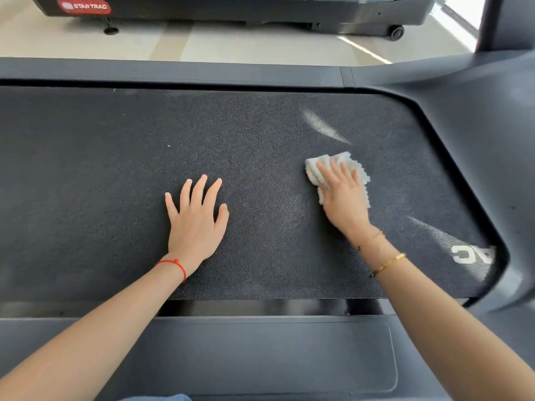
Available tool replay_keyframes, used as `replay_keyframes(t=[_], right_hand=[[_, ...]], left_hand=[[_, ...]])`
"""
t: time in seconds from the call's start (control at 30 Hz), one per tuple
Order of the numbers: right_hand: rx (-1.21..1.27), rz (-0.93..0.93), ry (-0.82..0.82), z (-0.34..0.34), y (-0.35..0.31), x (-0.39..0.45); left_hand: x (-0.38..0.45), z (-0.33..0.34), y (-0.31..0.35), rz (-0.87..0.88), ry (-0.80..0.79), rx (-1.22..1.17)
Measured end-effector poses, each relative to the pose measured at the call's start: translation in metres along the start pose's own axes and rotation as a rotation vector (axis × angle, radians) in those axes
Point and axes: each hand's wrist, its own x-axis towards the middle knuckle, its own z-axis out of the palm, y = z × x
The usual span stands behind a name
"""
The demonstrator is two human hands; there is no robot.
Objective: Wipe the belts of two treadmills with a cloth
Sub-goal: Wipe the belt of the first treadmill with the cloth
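Note:
A dark, rough treadmill belt [101,183] stretches across the middle of the view, with white lettering at its right end. My right hand [343,195] lies flat on a crumpled white cloth [351,163] and presses it onto the belt's right part. My left hand [197,218] rests palm down on the belt near its middle, fingers spread, holding nothing. A second treadmill [260,7] with a red logo plate stands beyond, across a strip of pale floor.
Grey side rails [173,72] run along the far and near edges of the belt. The motor cover [477,120] curves round the belt's right end. A black upright post [492,21] rises at the top right.

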Motion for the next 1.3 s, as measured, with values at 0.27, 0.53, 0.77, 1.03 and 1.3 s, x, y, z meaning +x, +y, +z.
replay_keyframes(t=[0.27,0.53,0.77,1.03,1.3], right_hand=[[0.16,-0.443,-0.141,0.005,-0.062,-0.101],[0.062,-0.094,-0.064,-0.015,0.017,-0.08],[-0.083,-0.212,-0.016,0.005,-0.076,-0.03],[0.054,-0.648,-0.188,0.027,-0.132,-0.058],[-0.065,-0.312,-0.066,0.033,-0.145,0.048]], left_hand=[[0.0,-0.002,0.0,0.002,0.008,-0.018],[-0.013,-0.01,-0.002,0.006,-0.029,-0.1],[-0.03,-0.021,-0.018,-0.026,-0.049,-0.099],[-0.052,-0.058,-0.076,-0.168,-0.01,-0.05],[-0.042,-0.074,-0.139,-0.159,-0.004,0.032]])
